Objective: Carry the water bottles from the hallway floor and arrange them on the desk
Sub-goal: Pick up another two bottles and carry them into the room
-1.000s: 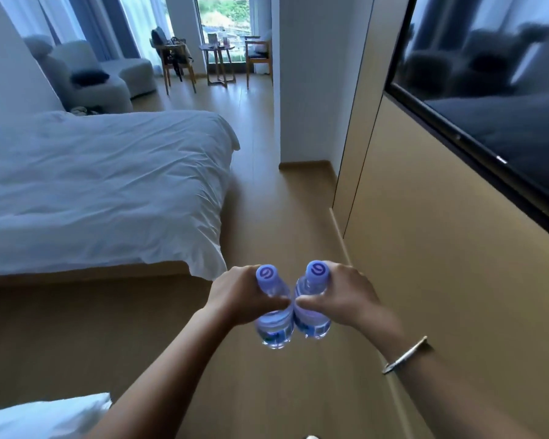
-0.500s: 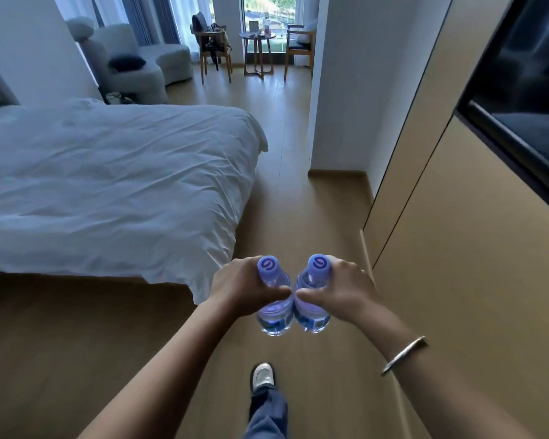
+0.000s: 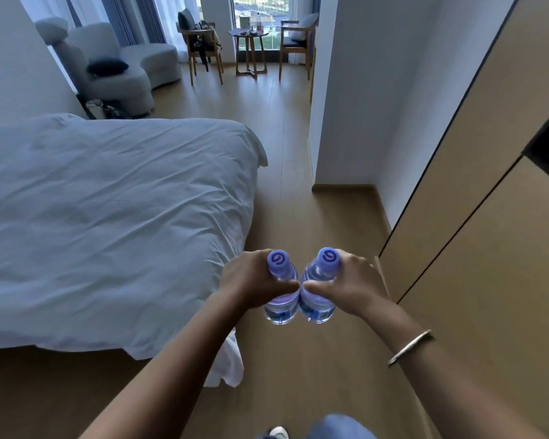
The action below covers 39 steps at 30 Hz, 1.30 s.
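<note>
Two clear water bottles with blue caps are held side by side in front of me, above the wooden floor. My left hand point(image 3: 251, 280) is shut around the left bottle point(image 3: 281, 307). My right hand point(image 3: 351, 285) is shut around the right bottle point(image 3: 317, 308), and that wrist wears a silver bangle. The bottles touch each other and stand nearly upright, caps toward the camera. No desk is in view.
A bed with white sheets point(image 3: 108, 217) fills the left. A tan panelled wall point(image 3: 488, 248) runs along the right, and a white wall corner point(image 3: 339, 122) juts out ahead. Far ahead stand a round table point(image 3: 248, 34), two wooden chairs and a grey sofa point(image 3: 114, 68).
I have walked forward along the passage beside the bed; the far seating area and wall corner are closer. Both hands hold the bottles as before.
</note>
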Available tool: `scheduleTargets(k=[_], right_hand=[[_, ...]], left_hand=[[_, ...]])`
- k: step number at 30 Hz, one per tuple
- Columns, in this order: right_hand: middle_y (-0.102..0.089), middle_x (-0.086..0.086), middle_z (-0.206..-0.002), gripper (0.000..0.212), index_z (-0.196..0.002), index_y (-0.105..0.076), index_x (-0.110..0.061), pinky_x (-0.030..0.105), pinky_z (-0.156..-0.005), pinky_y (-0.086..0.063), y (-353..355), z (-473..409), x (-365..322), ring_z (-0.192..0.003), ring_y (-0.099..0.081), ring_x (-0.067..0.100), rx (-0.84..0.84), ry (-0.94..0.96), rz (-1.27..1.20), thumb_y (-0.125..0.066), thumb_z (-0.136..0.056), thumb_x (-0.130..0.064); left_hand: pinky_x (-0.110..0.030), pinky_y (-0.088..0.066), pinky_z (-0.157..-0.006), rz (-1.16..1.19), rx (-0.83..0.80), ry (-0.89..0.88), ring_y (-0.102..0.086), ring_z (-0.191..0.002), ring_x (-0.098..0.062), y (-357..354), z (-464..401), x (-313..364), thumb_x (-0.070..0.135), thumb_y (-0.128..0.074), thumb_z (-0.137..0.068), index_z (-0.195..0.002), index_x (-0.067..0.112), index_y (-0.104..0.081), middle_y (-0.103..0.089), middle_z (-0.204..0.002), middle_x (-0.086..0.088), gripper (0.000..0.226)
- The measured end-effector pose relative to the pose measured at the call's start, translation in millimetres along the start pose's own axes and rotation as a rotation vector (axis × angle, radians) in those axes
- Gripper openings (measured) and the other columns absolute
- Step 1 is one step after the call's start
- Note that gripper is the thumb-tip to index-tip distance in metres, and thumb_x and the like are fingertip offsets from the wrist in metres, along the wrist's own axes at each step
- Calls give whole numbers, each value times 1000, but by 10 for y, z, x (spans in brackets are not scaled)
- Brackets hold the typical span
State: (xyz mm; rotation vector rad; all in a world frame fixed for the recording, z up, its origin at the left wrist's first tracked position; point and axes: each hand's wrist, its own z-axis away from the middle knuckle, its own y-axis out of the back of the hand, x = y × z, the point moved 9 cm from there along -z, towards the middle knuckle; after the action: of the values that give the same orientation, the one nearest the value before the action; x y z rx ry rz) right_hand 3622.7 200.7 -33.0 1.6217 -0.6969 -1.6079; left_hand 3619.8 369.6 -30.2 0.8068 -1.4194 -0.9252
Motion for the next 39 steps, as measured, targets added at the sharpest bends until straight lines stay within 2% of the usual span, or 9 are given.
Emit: scheduleTargets(k=[8,14,17,19,22,26,28,32,39], right_hand=[[-60,-9,-75,37,-76,-52,-28,22,-52,-32,16,-1194,32,-70,-55,15,-7,12,29,-72,-61,-56],[-64,-6,-80,39,-83,-58,-25,27,-64,-48,65,-2442,227,-74,-60,17,-39,41,-20,-73,-62,-54],[-61,-8,-76,38,-81,-55,-27,20,-54,-37,206,-3103,303,-68,-56,14,-45,70,-12,-73,-63,-55],[-59,-9,-74,36,-79,-52,-29,19,-53,-34,329,-3524,362,-67,-55,13,-46,81,-12,-73,-64,-55],[-58,-10,-74,35,-79,-51,-31,22,-60,-38,508,-4102,425,-69,-56,14,-38,102,-10,-72,-65,-54],[-51,-17,-65,34,-72,-47,-32,17,-51,-30,673,-4734,417,-59,-49,4,-41,144,4,-74,-66,-52],[-50,-18,-63,35,-69,-45,-33,16,-49,-28,703,-5026,412,-56,-47,1,-38,151,12,-73,-66,-53],[-52,-16,-66,35,-79,-51,-30,16,-48,-29,657,-5656,402,-57,-48,3,-62,152,44,-72,-67,-56],[-58,-8,-74,33,-82,-52,-27,18,-54,-37,508,-7005,331,-68,-56,12,-100,133,16,-73,-69,-50]], left_hand=[[-22,-33,-49,-5,12,14,-55,-61,-11,14,-1164,-220,62,-66,-62,-64,27,-55,-57,-59,11,36],[-24,-36,-51,5,15,50,-57,-65,-14,-93,-2350,-318,59,-67,-62,-62,24,-52,-58,-61,8,37],[-25,-38,-54,3,8,72,-59,-65,-16,-103,-3013,-289,57,-68,-63,-65,21,-55,-59,-61,6,39],[-25,-37,-52,2,9,84,-58,-62,-15,-86,-3424,-267,57,-69,-64,-63,20,-56,-56,-57,7,40],[-21,-32,-46,34,60,115,-50,-51,-5,10,-3956,-262,58,-71,-62,-54,26,-49,-48,-49,13,39],[-18,-26,-43,34,99,135,-41,-46,3,115,-4561,-262,57,-71,-62,-49,26,-43,-44,-46,14,44],[-18,-27,-44,27,103,148,-42,-47,0,144,-4884,-302,58,-71,-61,-50,25,-45,-45,-47,13,44],[-17,-30,-45,34,92,153,-49,-55,-13,152,-5521,-438,57,-71,-63,-52,22,-45,-47,-50,11,45],[-22,-31,-47,19,51,146,-48,-57,-13,192,-6799,-885,60,-69,-67,-54,23,-45,-46,-53,11,46]])
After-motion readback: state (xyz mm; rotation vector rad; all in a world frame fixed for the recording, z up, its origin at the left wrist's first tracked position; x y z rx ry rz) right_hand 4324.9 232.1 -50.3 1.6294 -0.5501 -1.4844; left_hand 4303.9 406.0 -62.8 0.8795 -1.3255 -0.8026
